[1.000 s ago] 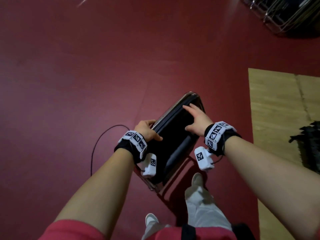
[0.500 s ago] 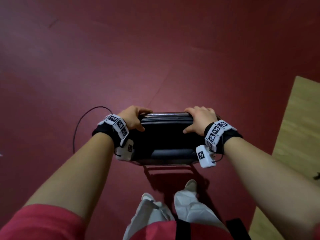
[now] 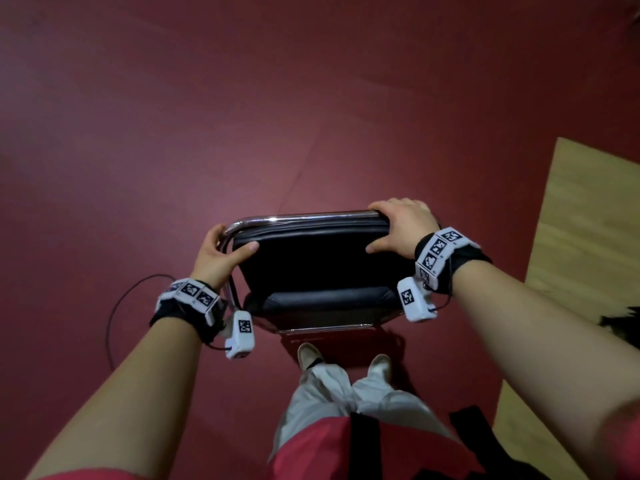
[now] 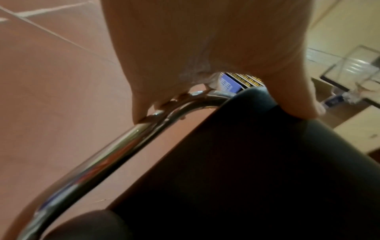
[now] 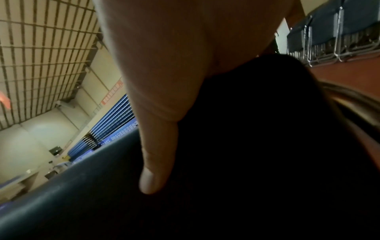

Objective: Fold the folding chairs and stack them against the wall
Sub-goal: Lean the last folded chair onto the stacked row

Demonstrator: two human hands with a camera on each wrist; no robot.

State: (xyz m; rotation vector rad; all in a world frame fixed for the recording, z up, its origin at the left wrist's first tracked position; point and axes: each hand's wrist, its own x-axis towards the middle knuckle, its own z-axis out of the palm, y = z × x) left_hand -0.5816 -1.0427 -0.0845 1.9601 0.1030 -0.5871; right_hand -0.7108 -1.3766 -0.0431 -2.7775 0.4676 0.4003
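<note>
Red floor: L hand & R hand grip folded chair.

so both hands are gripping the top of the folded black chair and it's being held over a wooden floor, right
Not quite: the floor under the folded black chair is dark red, as the head view shows; wood shows only off to the right. The rest holds: the left hand and the right hand each grip a top corner.

A folded black chair with a chrome frame stands upright over the red floor. The left hand grips its top left corner, the right hand its top right corner. A wooden floor panel lies to the right.
</note>
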